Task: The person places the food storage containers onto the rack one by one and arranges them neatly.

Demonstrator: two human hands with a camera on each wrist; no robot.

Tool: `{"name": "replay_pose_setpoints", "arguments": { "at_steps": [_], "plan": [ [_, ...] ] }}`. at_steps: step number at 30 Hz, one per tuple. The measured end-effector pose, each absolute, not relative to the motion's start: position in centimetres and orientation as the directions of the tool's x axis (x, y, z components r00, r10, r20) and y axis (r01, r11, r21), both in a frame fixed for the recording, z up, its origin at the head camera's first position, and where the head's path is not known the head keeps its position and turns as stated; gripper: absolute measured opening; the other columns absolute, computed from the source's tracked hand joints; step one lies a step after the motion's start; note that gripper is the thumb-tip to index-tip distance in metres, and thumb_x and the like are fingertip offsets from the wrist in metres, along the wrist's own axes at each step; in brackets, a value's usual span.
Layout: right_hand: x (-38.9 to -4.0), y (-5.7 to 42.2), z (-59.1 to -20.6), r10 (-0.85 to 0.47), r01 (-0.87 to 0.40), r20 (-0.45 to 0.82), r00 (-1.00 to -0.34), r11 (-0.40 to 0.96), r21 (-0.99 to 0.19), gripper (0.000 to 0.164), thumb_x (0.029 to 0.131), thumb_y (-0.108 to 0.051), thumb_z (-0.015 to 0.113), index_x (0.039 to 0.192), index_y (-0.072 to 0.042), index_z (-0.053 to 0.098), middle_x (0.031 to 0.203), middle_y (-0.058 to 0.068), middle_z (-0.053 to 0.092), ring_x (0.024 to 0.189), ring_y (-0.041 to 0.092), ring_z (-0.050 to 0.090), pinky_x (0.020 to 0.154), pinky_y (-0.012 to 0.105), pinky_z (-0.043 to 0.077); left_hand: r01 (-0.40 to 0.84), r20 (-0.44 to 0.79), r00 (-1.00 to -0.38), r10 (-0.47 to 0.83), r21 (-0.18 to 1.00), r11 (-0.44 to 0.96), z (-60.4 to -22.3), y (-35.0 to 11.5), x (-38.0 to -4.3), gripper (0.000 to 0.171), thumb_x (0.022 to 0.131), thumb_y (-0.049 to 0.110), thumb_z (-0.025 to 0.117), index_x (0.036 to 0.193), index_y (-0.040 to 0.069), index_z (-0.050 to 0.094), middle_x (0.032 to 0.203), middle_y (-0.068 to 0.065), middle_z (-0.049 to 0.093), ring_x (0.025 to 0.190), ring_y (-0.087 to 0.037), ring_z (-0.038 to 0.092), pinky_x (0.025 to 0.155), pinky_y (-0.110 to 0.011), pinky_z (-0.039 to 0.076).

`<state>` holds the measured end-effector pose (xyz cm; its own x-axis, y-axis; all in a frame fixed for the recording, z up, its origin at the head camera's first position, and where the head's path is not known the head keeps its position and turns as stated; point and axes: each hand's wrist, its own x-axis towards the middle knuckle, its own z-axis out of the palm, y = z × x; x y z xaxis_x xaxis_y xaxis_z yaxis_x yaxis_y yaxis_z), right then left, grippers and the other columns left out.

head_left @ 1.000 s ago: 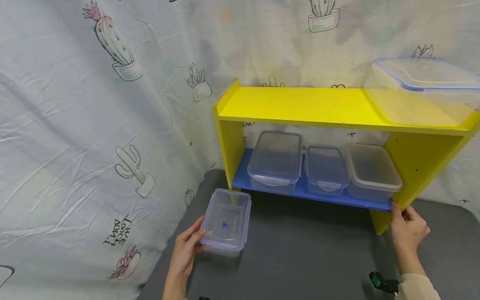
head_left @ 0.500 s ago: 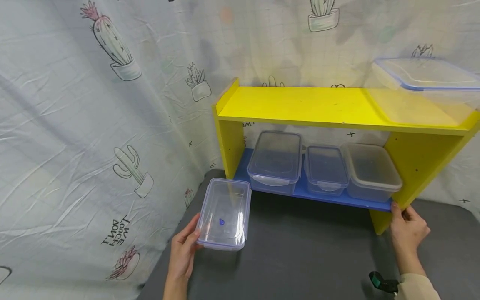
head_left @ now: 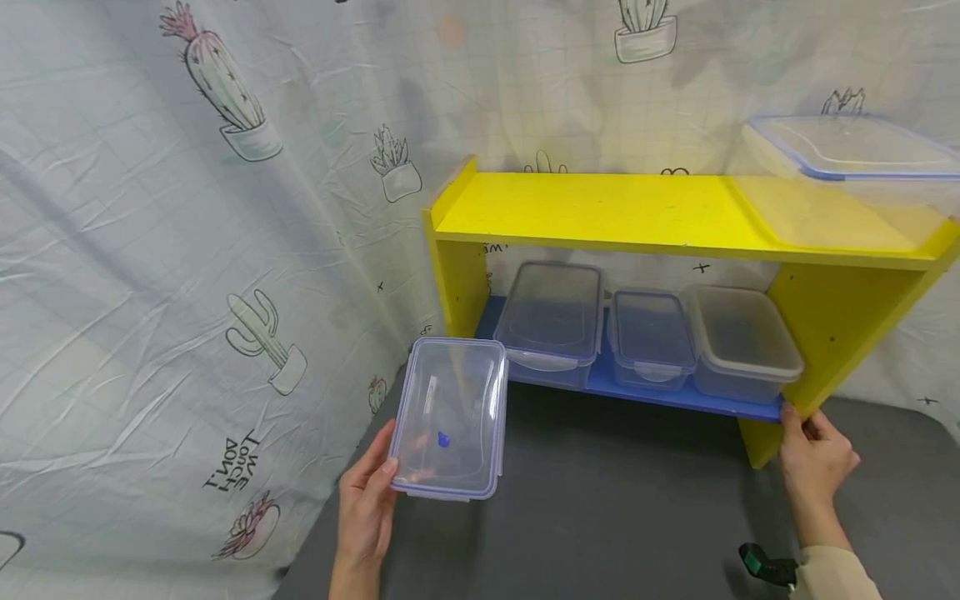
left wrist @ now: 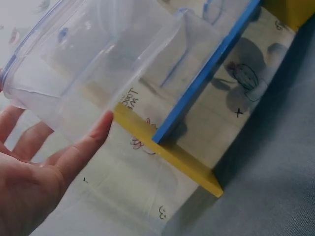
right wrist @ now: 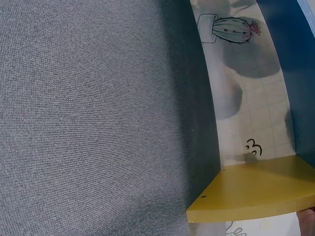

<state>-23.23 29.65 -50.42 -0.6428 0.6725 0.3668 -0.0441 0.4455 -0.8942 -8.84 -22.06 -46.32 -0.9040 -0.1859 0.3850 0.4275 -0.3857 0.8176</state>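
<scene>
My left hand (head_left: pixel 365 502) grips the near left edge of a clear plastic food container (head_left: pixel 453 396) with a blue-rimmed lid and a small blue mark on it. The container is raised and tilted just in front of the shelf's left end. The left wrist view shows the thumb and fingers of the left hand (left wrist: pixel 44 172) on its clear wall. My right hand (head_left: pixel 813 458) holds the front right corner of the yellow and blue shelf unit (head_left: pixel 592 204), where the blue board (head_left: pixel 727 407) meets the yellow side panel. Some of its fingers are hidden behind the panel.
Three lidded containers stand in a row on the blue board: a large one (head_left: pixel 551 312), a smaller one (head_left: pixel 652 333) and a frosted one (head_left: pixel 750 337). A big clear container (head_left: pixel 862 183) sits on the yellow top board. Below lies the grey table (head_left: pixel 600 517); a cactus-print curtain (head_left: pixel 187 250) hangs behind.
My left hand has lifted the container and tilted its lid more toward the head camera, bringing it closer to the shelf. The right hand stays where it was.
</scene>
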Motion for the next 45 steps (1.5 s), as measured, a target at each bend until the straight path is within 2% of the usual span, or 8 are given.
{"name": "replay_pose_setpoints", "arguments": {
  "at_steps": [5, 11, 16, 18, 21, 31, 36, 45],
  "plan": [
    [-23.2, 29.6, -50.6, 0.668, -0.043, 0.370, -0.646, 0.452, -0.891, 0.039, 0.091, -0.031, 0.066, 0.108, 0.004, 0.071, 0.060, -0.052, 0.041, 0.063, -0.027, 0.039, 0.072, 0.015, 0.024, 0.525, 0.508, -0.845, -0.166, 0.730, -0.438, -46.2, -21.6, -9.1, 0.050, 0.096, -0.013, 0.033, 0.145, -0.005, 0.039, 0.132, -0.011, 0.063, 0.113, -0.025, 0.066, 0.083, -0.040, 0.057],
    [-23.4, 29.8, -50.4, 0.679, -0.012, 0.344, -0.649, 0.443, -0.896, 0.037, 0.090, -0.033, 0.066, 0.106, 0.000, 0.073, 0.057, -0.049, 0.041, 0.060, -0.023, 0.038, 0.069, 0.016, 0.024, 0.591, 0.668, -0.733, -0.125, 0.537, -0.602, -45.0, -20.7, -9.6, 0.052, 0.096, -0.015, 0.022, 0.146, -0.008, 0.032, 0.146, -0.022, 0.047, 0.126, -0.041, 0.055, 0.089, -0.053, 0.053],
    [-23.5, 29.8, -50.3, 0.672, -0.027, 0.368, -0.642, 0.460, -0.888, 0.037, 0.090, -0.034, 0.066, 0.099, 0.002, 0.072, 0.056, -0.047, 0.041, 0.058, -0.020, 0.037, 0.066, 0.016, 0.024, 0.634, 0.727, -0.676, -0.120, 0.491, -0.597, -43.5, -19.6, -9.9, 0.052, 0.097, -0.014, 0.022, 0.147, -0.004, 0.033, 0.150, -0.024, 0.041, 0.130, -0.046, 0.049, 0.090, -0.055, 0.052],
    [-23.5, 29.8, -50.3, 0.679, -0.036, 0.368, -0.636, 0.449, -0.893, 0.033, 0.090, -0.033, 0.067, 0.097, -0.002, 0.075, 0.056, -0.047, 0.042, 0.058, -0.021, 0.039, 0.067, 0.016, 0.024, 0.648, 0.741, -0.661, -0.117, 0.486, -0.587, -43.0, -19.1, -10.0, 0.053, 0.097, -0.013, 0.023, 0.148, -0.002, 0.034, 0.151, -0.024, 0.039, 0.131, -0.046, 0.048, 0.091, -0.055, 0.052],
    [-23.5, 29.6, -50.4, 0.677, -0.063, 0.382, -0.629, 0.446, -0.893, 0.030, 0.089, -0.030, 0.068, 0.098, -0.003, 0.076, 0.057, -0.048, 0.043, 0.059, -0.023, 0.040, 0.072, 0.015, 0.021, 0.661, 0.745, -0.655, -0.125, 0.484, -0.573, -42.5, -18.4, -9.9, 0.053, 0.097, -0.014, 0.024, 0.147, 0.000, 0.037, 0.153, -0.023, 0.037, 0.132, -0.046, 0.047, 0.092, -0.055, 0.051],
    [-23.6, 29.2, -50.4, 0.666, -0.068, 0.390, -0.636, 0.454, -0.888, 0.039, 0.090, -0.030, 0.067, 0.104, 0.006, 0.072, 0.058, -0.050, 0.042, 0.058, -0.025, 0.040, 0.068, 0.012, 0.025, 0.704, 0.774, -0.620, -0.126, 0.478, -0.526, -40.9, -17.5, -10.3, 0.048, 0.098, -0.010, 0.030, 0.144, -0.001, 0.043, 0.155, -0.025, 0.032, 0.133, -0.047, 0.046, 0.093, -0.053, 0.051],
    [-23.4, 29.6, -50.4, 0.685, -0.043, 0.360, -0.633, 0.433, -0.900, 0.037, 0.090, -0.030, 0.067, 0.105, 0.003, 0.073, 0.060, -0.050, 0.044, 0.059, -0.026, 0.042, 0.062, 0.005, 0.028, 0.695, 0.776, -0.622, -0.103, 0.487, -0.530, -39.8, -16.9, -11.1, 0.045, 0.099, -0.008, 0.034, 0.142, 0.000, 0.046, 0.154, -0.022, 0.035, 0.132, -0.044, 0.048, 0.093, -0.051, 0.052],
    [-23.4, 29.8, -50.6, 0.702, -0.021, 0.320, -0.636, 0.399, -0.917, 0.035, 0.090, -0.032, 0.067, 0.108, -0.003, 0.074, 0.060, -0.049, 0.046, 0.060, -0.025, 0.044, 0.059, 0.004, 0.031, 0.710, 0.766, -0.632, -0.119, 0.510, -0.486, -37.7, -15.8, -12.5, 0.045, 0.099, -0.007, 0.036, 0.140, 0.005, 0.051, 0.149, -0.017, 0.045, 0.128, -0.039, 0.054, 0.089, -0.050, 0.054]
  ]
}}
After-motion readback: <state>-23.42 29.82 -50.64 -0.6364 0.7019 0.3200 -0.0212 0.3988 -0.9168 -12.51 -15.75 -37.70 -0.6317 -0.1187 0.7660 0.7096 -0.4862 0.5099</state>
